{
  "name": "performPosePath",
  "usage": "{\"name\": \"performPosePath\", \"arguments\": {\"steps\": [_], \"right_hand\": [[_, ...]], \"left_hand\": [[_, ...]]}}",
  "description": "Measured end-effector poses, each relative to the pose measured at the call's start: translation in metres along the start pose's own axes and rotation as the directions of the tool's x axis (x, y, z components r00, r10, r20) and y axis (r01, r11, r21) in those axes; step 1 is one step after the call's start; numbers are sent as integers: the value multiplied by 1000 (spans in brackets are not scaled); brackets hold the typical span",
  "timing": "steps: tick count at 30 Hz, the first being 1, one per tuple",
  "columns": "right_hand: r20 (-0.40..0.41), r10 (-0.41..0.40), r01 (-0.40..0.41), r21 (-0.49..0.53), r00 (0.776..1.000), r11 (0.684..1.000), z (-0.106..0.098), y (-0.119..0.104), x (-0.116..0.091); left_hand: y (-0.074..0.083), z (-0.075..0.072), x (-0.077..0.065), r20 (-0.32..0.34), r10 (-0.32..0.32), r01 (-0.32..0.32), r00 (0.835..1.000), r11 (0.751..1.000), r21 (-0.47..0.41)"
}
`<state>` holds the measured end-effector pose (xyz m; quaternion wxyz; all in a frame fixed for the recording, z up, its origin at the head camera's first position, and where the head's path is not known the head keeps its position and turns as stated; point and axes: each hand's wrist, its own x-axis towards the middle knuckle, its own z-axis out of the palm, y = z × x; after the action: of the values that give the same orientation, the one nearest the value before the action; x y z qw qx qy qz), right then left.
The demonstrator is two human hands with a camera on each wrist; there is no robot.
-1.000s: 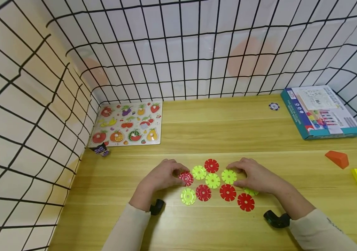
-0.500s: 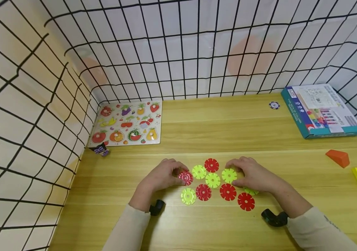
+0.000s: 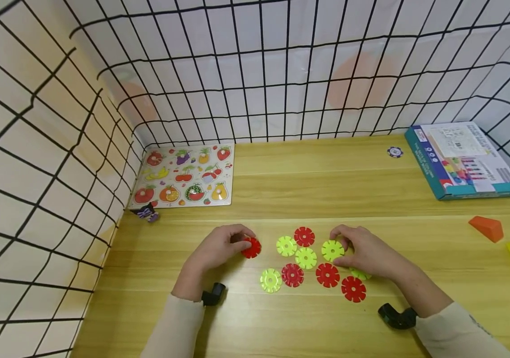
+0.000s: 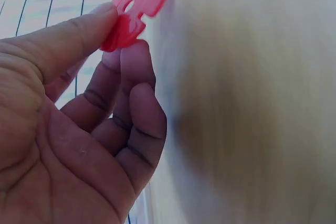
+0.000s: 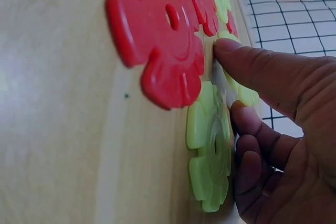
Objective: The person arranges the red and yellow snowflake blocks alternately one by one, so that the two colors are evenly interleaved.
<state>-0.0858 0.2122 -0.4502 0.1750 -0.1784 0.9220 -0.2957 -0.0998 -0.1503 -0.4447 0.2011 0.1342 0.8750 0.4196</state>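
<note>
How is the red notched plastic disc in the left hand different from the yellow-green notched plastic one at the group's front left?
The left hand pinches the red disc; the yellow-green disc lies on the table. The hand partly hides the red disc; the yellow-green disc shows whole. Both are notched, with centre holes.

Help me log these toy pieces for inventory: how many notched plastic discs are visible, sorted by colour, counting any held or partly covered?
Red notched discs: 5, including one pinched in the left hand
Yellow-green notched discs: 5, including one partly hidden by the right hand
Total: 10 visible
</note>
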Motion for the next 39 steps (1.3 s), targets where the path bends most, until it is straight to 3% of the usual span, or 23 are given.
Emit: {"name": "performPosePath", "arguments": {"steps": [4,8,13,22,28,34,39], "right_hand": [[4,2,-2,2,1000,1000,-1,-1,1],[9,-8,8,-3,1000,1000,0,0,2],[9,-17,17,-10,1000,1000,1,2,2],[12,-32,33,-54,999,998,1,1,1],[8,-28,28,-52,1000,998,1,0,1],[-29,-6,7,37,1000,999,0,-7,3],[-85,-19,31,143,996,989,8,-23,17]], "left_hand": [[-15,-22,-8,-114,-82,78,990,996,-38],[-30,-47,-16,-223,-175,174,959,984,-24],[-50,-73,-22,-298,-222,231,928,973,-2],[-67,-86,-24,-374,-306,340,875,940,25],[-68,-86,-25,-346,-354,359,869,932,-53],[-67,-84,-21,-318,-338,357,886,934,2],[-67,-84,-21,-297,-328,360,897,931,57]]}}
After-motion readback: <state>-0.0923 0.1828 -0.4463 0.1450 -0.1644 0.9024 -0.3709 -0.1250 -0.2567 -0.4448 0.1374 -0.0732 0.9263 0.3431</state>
